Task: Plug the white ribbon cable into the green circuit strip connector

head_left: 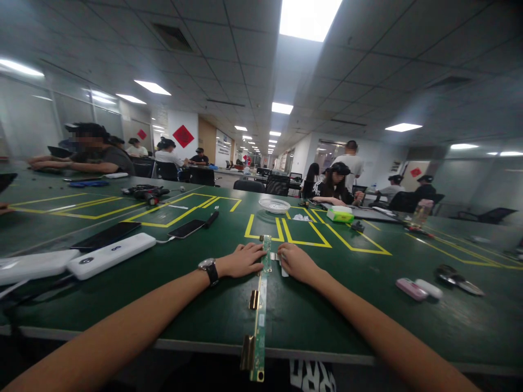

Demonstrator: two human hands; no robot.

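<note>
A long, narrow green circuit board (262,305) lies lengthwise in front of me, its near end reaching past the table's front edge. Gold-brown flexible tabs (254,299) stick out from its left side. My left hand (242,260), wearing a wristwatch, holds the far part of the board down, fingertips and thumb on its left side. On the opposite side, the fingers of my right hand (297,263) are curled in a pinch close to the board's edge. A small pale strip (285,271) shows beneath them; its exact kind is hidden by the fingers.
White power banks (112,255) and phones (187,228) lie to the left. Beyond the board stand a white plastic basket (274,204) and a green tissue pack (340,214). Small pink and white cases (411,289) lie at right. Yellow tape marks the green table (343,321). Other people sit farther off.
</note>
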